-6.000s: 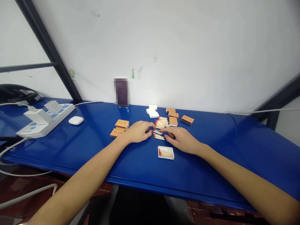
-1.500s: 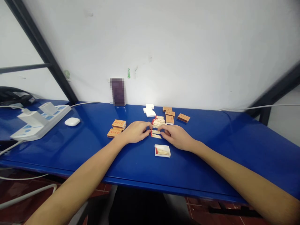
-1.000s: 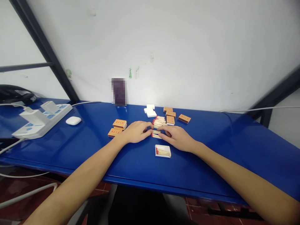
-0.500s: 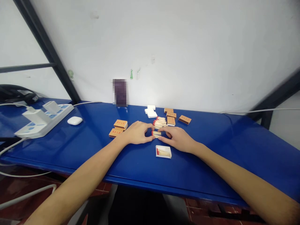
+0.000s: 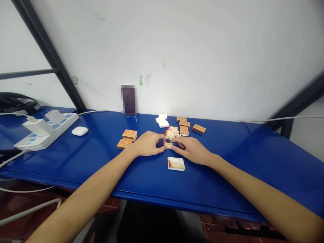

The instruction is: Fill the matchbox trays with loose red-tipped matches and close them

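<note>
A small row of red-tipped matches (image 5: 168, 145) lies between my hands on the blue table. My left hand (image 5: 150, 143) pinches the red-headed ends between thumb and finger. At the plain wooden ends, the thumb and finger of my right hand (image 5: 192, 148) close on the same row. Just beyond is a loose pile of matches (image 5: 172, 132), heads mostly to the left. Nearer to me sits a white matchbox tray (image 5: 180, 161) with several matches inside, their heads at its left side.
Orange matchboxes (image 5: 130, 134) are stacked left of my left hand. More matchboxes (image 5: 184, 130) lie behind the pile, with a separate matchbox (image 5: 198, 129) to the right. White trays (image 5: 162, 122) rest near the wall. A white earbud case (image 5: 80, 131) and power strip (image 5: 48, 131) are at left.
The row of matches looks slightly more gathered between my fingers. Both hands keep nearly the same place; the whole view has shifted very slightly.
</note>
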`<state>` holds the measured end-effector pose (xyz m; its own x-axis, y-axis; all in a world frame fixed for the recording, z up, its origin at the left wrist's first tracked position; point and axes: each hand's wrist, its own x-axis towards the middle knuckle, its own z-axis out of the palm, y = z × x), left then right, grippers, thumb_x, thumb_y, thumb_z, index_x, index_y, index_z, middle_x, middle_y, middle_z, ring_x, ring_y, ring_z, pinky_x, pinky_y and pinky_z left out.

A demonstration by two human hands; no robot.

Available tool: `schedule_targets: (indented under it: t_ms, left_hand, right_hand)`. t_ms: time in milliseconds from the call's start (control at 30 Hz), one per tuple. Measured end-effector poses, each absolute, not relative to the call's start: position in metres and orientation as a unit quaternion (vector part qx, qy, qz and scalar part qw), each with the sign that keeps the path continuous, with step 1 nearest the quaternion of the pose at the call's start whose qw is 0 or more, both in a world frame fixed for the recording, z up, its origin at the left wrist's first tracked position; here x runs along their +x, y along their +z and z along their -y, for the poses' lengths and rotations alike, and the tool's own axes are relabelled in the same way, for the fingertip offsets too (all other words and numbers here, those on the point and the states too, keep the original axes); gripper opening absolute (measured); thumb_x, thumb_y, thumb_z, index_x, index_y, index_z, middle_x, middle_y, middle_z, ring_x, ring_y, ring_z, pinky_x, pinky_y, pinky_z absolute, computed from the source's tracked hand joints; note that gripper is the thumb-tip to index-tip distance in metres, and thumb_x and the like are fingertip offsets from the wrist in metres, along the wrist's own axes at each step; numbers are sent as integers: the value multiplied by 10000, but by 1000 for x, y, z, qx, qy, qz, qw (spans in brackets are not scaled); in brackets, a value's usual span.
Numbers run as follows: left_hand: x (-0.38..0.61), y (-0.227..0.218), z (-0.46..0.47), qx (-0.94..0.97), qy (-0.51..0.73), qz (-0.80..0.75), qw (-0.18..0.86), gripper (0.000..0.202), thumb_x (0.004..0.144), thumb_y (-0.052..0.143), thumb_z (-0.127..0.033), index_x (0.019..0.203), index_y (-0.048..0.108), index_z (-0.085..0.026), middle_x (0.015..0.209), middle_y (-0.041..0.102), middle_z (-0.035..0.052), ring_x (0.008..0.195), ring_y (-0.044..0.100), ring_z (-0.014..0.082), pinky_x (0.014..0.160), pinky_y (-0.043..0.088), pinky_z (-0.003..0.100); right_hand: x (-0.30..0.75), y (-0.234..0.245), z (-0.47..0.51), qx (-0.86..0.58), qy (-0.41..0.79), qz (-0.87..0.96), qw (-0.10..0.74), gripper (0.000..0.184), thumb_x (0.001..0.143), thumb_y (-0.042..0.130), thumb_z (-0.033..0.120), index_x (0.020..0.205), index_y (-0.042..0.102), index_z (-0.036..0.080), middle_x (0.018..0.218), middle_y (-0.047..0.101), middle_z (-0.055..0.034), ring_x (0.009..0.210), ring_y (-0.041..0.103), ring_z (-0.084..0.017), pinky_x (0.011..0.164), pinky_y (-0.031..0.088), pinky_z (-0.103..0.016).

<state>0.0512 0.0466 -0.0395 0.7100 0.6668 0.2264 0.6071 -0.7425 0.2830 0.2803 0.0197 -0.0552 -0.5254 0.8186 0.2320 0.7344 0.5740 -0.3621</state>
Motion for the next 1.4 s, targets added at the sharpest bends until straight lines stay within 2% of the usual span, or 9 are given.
schedule_targets:
  t_ms: [100,233,367,467,733,1067,1267,1400]
  left_hand:
    - [51,-39,-47,920,158,-346,95,202,852,587,-390,908,640,-203,616,574,-40,565,523,124,606,323,252]
    - [51,-40,-47,921,155,-345,97,207,853,583,-384,933,640,-201,606,569,-41,558,522,125,591,317,253]
    - [51,-41,-48,920,158,-345,96,202,856,581,-384,936,636,-207,588,558,-49,549,511,122,575,305,253]
    - [51,-42,-48,919,161,-346,95,187,852,586,-377,924,635,-212,591,557,-50,549,505,119,562,294,251]
    - [51,-41,-47,920,164,-342,99,187,855,583,-377,927,631,-212,588,548,-50,557,503,117,559,294,248]
    - [52,-40,-45,919,161,-343,109,203,856,573,-378,910,646,-197,604,559,-36,568,524,121,560,308,252]
    - [52,-40,-46,920,160,-341,110,182,863,559,-360,902,641,-202,588,548,-41,556,508,120,558,304,248]
    - [52,-40,-46,921,154,-340,109,197,880,536,-358,900,647,-196,599,561,-31,559,512,126,561,303,247]
  right_hand:
    - [282,-54,-19,-441,119,867,197,347,971,458,456,1116,652,207,679,568,4,622,498,-143,591,330,-266]
    - [288,-49,-17,-414,158,877,188,446,969,423,534,1236,584,214,753,572,-4,658,505,-154,615,368,-281]
    - [293,-41,-14,-384,181,892,153,579,895,524,605,1331,499,224,911,587,-37,765,538,-183,688,424,-315]
    - [293,-37,-13,-374,174,901,137,634,840,591,625,1327,497,230,958,591,-53,822,551,-208,727,443,-341]
    - [290,-38,-12,-377,143,906,125,586,829,630,547,1306,508,228,951,599,-53,794,555,-205,692,446,-336]
    - [285,-44,-11,-401,121,895,153,490,877,594,480,1292,520,230,932,617,-40,753,551,-184,648,404,-302]
    - [282,-48,-12,-415,122,882,187,421,968,436,501,1265,548,225,866,638,-40,713,554,-180,636,392,-301]
    - [282,-52,-15,-417,133,874,208,383,1004,372,449,1240,577,229,1012,677,-69,856,608,-209,749,437,-337]
